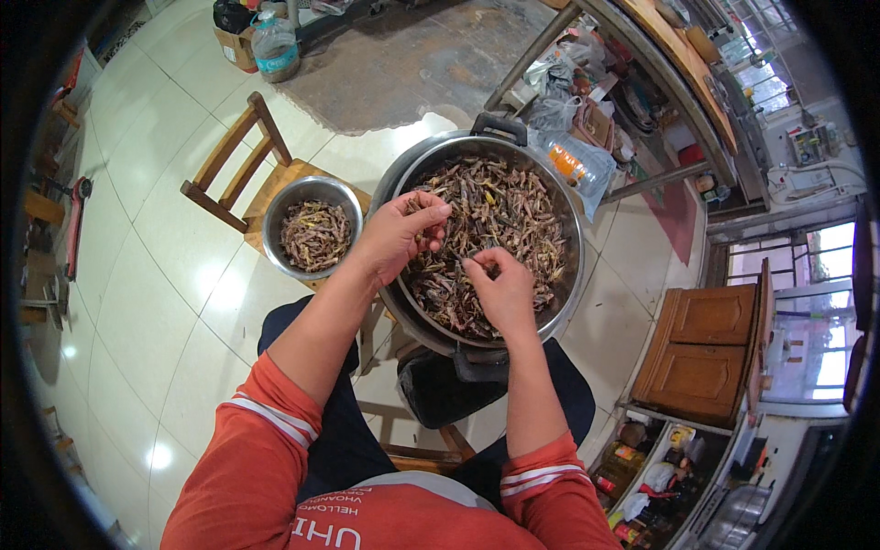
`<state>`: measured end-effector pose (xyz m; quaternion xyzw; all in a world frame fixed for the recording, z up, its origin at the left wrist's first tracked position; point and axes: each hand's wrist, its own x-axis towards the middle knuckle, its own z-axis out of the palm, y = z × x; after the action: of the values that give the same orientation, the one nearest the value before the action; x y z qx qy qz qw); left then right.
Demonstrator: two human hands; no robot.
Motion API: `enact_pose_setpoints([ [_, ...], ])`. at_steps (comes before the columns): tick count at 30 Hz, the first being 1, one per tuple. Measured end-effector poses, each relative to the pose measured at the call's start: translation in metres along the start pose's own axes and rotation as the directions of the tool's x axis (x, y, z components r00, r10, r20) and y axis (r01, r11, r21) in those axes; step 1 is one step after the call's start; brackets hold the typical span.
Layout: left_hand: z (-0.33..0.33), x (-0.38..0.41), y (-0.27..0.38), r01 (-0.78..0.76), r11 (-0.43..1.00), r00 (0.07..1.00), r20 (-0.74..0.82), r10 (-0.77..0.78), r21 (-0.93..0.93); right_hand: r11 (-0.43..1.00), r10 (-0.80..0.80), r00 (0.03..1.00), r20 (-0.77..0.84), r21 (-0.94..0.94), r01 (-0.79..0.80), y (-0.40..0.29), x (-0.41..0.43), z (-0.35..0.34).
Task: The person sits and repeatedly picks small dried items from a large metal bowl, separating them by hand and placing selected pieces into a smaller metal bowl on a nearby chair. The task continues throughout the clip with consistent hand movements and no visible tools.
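A large metal pot [579,247] stands in front of me, filled with brown, purplish and yellowish dried strips [509,199] that look like plant pieces. Over the pot's left side, my left hand [407,230] is curled around a few of these strips. My right hand [500,285] hovers above the near middle of the heap, thumb and forefinger pinched on a thin dark strip. To the left, a smaller steel bowl [268,237] holds a heap of similar strips and rests on the seat of a wooden chair [302,180].
Black handles [500,128] stick out from the pot's far and near sides. Beyond it on the right, plastic bags and a bottle [574,161] lie beside a metal-framed table [687,89]. A large plastic jug [275,48] stands on the tiled floor [158,227] at the far left.
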<state>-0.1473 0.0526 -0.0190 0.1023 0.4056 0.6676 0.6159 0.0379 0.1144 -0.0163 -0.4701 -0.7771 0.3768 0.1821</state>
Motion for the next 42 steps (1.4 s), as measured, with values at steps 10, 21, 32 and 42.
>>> enact_pose_setpoints([
  [10, 0.003, -0.004, -0.004, -0.037, 0.921, 0.996, 0.089, 0.002, 0.387, 0.985, -0.166, 0.985, -0.046, -0.051, 0.164, -0.018, -0.007, -0.012],
  [21, 0.013, -0.006, -0.014, 0.019, 0.93, 0.985, 0.151, -0.08, 0.367, 0.972, -0.037, 0.93, -0.365, 0.202, 0.117, -0.024, -0.007, -0.017],
  [32, 0.02, -0.012, -0.01, -0.038, 0.899, 0.98, 0.192, -0.052, 0.437, 0.847, 0.176, 0.978, -0.115, 0.524, -0.091, -0.018, -0.008, -0.002],
  [42, 0.003, -0.004, 0.005, -0.017, 0.987, 0.979, 0.198, 0.048, -0.158, -0.01, 0.133, 0.973, 0.188, 0.982, -0.189, -0.008, -0.011, -0.012],
])
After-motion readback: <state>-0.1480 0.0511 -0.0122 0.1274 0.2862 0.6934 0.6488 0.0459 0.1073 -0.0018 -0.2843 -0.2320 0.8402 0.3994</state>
